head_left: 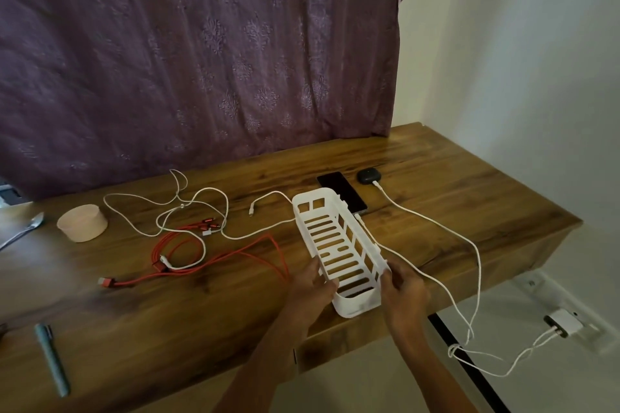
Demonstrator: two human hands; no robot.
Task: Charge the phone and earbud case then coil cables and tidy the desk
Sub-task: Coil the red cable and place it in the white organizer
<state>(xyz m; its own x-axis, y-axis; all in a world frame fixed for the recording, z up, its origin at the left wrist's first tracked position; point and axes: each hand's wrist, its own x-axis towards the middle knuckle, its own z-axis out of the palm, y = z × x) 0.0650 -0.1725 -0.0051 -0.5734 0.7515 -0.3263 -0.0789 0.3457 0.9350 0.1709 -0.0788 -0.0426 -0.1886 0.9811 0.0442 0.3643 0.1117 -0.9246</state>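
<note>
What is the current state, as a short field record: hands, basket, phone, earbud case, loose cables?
left hand: grips the near end of the white basket, left wall
right hand: grips the same end, right wall
white basket: nothing seen inside; far end overlaps the phone in view
phone: flat, screen dark; plug state unclear
earbud case: charging cable plugged in, running to the wall charger
red cable: uncoiled, left of basket
loose white cables: tangled, uncoiled

Both forearms reach forward, left hand and right hand (fingers curled) gripping the basket.
</note>
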